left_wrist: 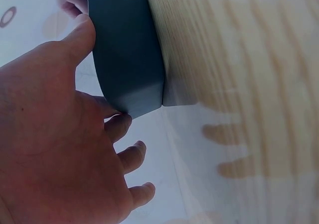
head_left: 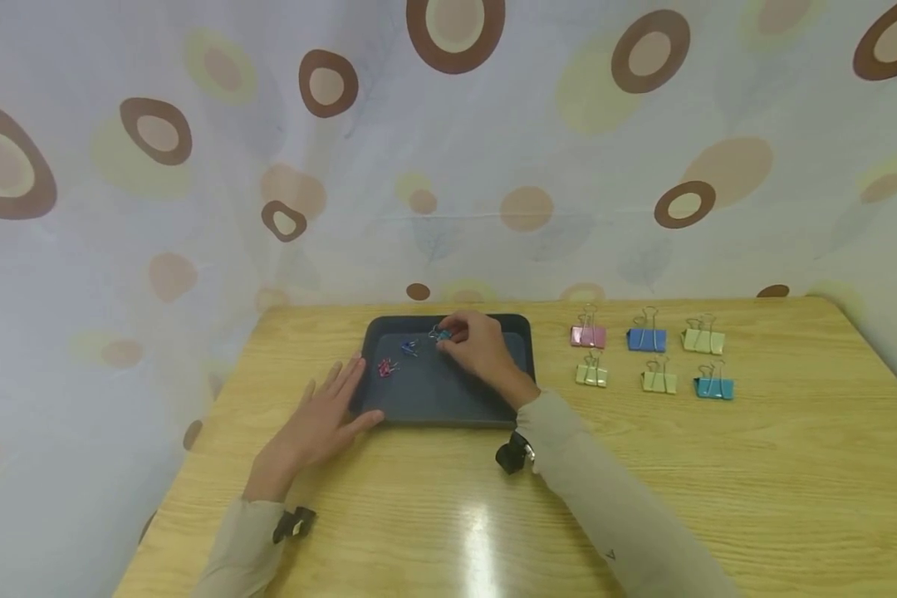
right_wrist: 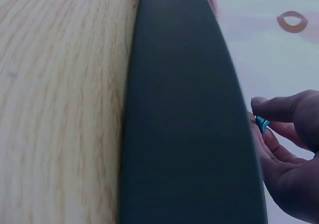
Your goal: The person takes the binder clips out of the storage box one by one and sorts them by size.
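A dark tray lies on the wooden table. Over its far part my right hand pinches a small teal binder clip between thumb and fingertips; the right wrist view also shows this clip past the tray's wall. My left hand touches the tray's near left corner, its fingers spread and fairly straight. In the left wrist view the thumb lies by the rim. A small blue binder clip and a small pink binder clip lie in the tray's left part.
Right of the tray, larger binder clips stand in two rows. The back row has a pink clip, a blue clip and a yellow-green clip. In front are two yellow-green ones and a teal clip. A patterned curtain hangs behind.
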Tool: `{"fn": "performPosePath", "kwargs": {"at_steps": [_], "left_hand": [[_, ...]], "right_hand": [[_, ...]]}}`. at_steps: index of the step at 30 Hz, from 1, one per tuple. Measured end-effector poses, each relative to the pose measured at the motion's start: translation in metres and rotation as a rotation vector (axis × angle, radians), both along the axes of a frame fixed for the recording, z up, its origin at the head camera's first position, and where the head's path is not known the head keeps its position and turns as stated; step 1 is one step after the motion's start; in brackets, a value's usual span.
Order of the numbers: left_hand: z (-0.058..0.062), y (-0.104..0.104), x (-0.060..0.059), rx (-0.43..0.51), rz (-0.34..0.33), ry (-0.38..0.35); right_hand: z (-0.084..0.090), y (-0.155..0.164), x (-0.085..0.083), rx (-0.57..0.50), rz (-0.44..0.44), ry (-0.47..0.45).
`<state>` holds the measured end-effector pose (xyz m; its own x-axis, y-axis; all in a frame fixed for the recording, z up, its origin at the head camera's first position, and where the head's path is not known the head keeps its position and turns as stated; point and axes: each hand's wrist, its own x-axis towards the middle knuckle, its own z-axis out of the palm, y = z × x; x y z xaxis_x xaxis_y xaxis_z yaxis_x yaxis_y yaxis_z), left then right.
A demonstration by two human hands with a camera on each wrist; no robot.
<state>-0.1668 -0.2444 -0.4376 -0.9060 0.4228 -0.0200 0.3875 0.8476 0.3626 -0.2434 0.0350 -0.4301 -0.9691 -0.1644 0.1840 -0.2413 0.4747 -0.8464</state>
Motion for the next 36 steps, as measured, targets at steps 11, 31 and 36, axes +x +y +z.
{"fn": "performPosePath", "kwargs": {"at_steps": [11,31,36], "left_hand": [[0.001,-0.001,0.001,0.025,-0.009,0.017],[0.001,-0.001,-0.001,0.003,-0.007,0.005],[0.002,-0.001,0.000,0.007,-0.009,0.010]], "right_hand": [[0.007,0.019,0.010,-0.029,0.011,-0.013],[0.017,0.053,0.044,-0.152,0.109,0.014],[0.020,0.060,0.055,-0.169,0.119,0.032]]}}
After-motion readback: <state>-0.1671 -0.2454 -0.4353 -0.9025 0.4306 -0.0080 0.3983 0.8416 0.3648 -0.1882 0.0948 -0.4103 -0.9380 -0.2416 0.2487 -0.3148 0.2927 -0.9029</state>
